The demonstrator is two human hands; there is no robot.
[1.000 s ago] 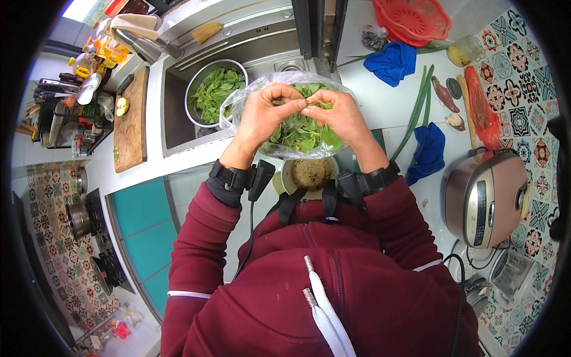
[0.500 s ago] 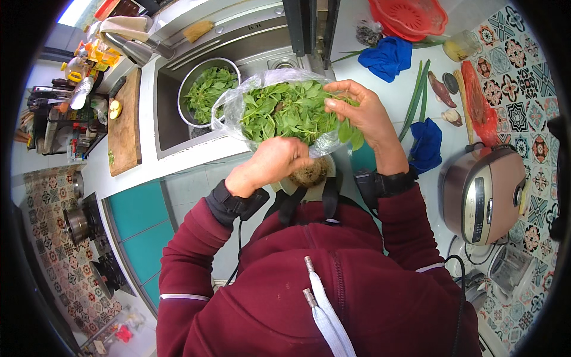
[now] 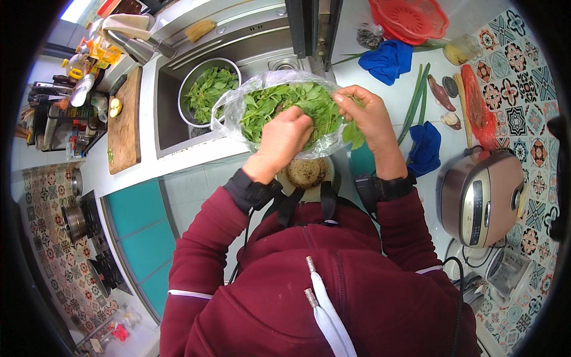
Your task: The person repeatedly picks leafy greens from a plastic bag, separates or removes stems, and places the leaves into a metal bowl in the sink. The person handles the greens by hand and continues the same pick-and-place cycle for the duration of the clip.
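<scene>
A clear plastic bag [image 3: 234, 98] lies open in front of me, spread under a heap of leafy greens [image 3: 321, 107]. My left hand [image 3: 284, 134] reaches over its near edge, fingers curled down into the leaves; the fingertips are partly hidden there. At the bag's right side my right hand [image 3: 366, 113] is closed, thumb against fingers, with a leafy sprig [image 3: 354, 137] hanging beneath it. Left of the bag, a white-rimmed basin [image 3: 185, 83] in the sink holds more greens [image 3: 208, 89]. Below the bag a round container with brownish contents [image 3: 306, 172] partly shows.
The steel sink [image 3: 172, 134] is beyond the counter edge. On the left is a cutting board [image 3: 126, 125] with a cut fruit [image 3: 115, 107]. To the right are blue cloths [image 3: 386, 61], green onions [image 3: 414, 101], a red basket [image 3: 410, 21] and a rice cooker [image 3: 483, 196].
My left hand has moved up and forward from the bag's near edge into the greens. My right hand has shifted slightly right and down, still with the sprig.
</scene>
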